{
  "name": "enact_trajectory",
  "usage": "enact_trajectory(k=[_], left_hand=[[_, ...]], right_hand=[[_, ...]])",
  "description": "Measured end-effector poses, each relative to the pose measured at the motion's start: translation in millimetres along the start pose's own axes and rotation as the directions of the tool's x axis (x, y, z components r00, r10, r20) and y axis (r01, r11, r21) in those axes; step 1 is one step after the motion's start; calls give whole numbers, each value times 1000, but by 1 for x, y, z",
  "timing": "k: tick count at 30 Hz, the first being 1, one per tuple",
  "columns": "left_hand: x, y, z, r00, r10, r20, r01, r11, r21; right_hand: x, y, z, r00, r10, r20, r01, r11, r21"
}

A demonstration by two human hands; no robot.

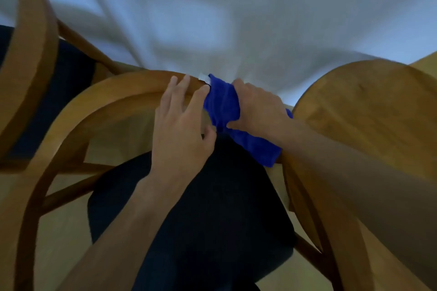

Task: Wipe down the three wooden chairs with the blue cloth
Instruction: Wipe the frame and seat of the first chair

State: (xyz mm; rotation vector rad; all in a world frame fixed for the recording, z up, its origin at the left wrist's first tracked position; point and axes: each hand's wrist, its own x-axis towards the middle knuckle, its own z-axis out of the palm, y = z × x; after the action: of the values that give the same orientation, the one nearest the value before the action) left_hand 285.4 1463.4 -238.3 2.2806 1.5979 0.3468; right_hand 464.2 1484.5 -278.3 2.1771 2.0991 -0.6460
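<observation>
Your right hand (254, 107) grips the blue cloth (223, 106), fingers curled over the far side and thumb pressed into the fabric on the near side, clamping it around the curved top rail of the middle chair (113, 92). The cloth wraps the rail and trails down toward the near right, where its loose end hangs against the rail beside your right forearm. A small white tag (203, 77) sticks out at the cloth's far left corner.

Your left hand (182, 120) rests on the same rail just left of the cloth, fingers straight and spread over the wood, the index fingertip touching the cloth's edge; it holds nothing.

Below your hands lies the chair's dark seat cushion (212, 208). A second wooden chair (30, 59) stands at the far left, also with a dark seat, and a third chair's (369, 113) rounded back sits at the right. A pale tablecloth (236, 19) fills the far side, blurred.
</observation>
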Motion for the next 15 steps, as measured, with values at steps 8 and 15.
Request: enact_trajectory(k=[8, 15], left_hand=[[-25, -43, -20, 997, -29, -66, 27, 999, -28], [-78, -148, -78, 888, -423, -182, 419, 906, -60]], right_hand=[[33, -79, -25, 980, -199, -7, 198, 973, 121], [66, -221, -31, 791, -596, 137, 605, 730, -317]])
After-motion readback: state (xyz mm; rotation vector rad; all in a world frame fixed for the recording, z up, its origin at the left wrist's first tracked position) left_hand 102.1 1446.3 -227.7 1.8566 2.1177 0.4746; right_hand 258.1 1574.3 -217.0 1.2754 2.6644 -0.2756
